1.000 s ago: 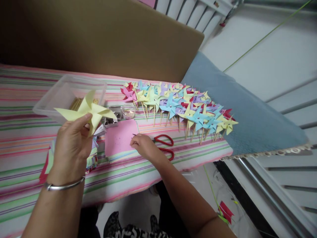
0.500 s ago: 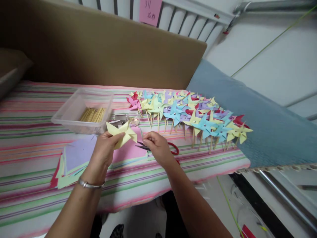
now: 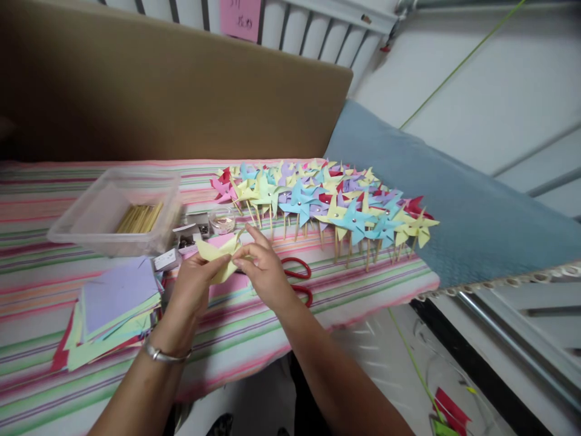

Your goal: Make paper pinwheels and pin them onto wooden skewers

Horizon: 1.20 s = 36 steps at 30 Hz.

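Head view: yellow paper pinwheel (image 3: pixel 220 252) sits between both hands, pinched by the left hand (image 3: pixel 193 281); the right hand (image 3: pixel 263 269), fingertips drawn together, meets its right side, any grip unclear.

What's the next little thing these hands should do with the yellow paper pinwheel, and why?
Probably work a fastener through its middle: the left hand holds the yellow pinwheel, the right hand is at its centre, and several pinwheels on sticks show a small dot there. Whether a fastener is in hand is too small to tell.
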Motion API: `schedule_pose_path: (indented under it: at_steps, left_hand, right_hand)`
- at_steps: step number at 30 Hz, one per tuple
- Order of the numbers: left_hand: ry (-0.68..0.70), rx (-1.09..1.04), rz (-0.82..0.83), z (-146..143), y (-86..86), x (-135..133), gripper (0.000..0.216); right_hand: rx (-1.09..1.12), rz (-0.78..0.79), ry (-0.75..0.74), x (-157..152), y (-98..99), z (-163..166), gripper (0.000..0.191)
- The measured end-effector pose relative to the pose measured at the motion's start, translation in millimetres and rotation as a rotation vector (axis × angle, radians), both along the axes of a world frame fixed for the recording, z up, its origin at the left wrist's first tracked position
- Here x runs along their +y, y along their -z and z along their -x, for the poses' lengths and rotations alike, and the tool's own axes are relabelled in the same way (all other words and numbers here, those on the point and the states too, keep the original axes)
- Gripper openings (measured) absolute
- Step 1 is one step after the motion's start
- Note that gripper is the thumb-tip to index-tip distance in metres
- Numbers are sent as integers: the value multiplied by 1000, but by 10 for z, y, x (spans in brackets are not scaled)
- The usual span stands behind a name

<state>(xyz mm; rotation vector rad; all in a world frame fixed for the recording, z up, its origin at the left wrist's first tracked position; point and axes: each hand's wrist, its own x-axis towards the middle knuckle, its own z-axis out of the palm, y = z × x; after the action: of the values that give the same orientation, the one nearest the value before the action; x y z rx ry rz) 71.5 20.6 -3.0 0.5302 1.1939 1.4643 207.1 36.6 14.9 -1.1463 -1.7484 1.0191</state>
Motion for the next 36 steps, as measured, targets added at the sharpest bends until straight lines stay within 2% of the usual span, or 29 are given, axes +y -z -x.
schedule_pose_path:
  at_steps: [4,19,36]
  left_hand:
    - [48,-23,-1,-30,-6,-37,30]
    - [32,-16,-14,12,31,-38,28]
    - [102,-33,-29,-14,11,-51,29]
  right_hand:
    - [-36,25,18,11,15,-15,6]
    - [60,92,36,2,-12,22,5]
    - [71,132,54,7,5,2,4]
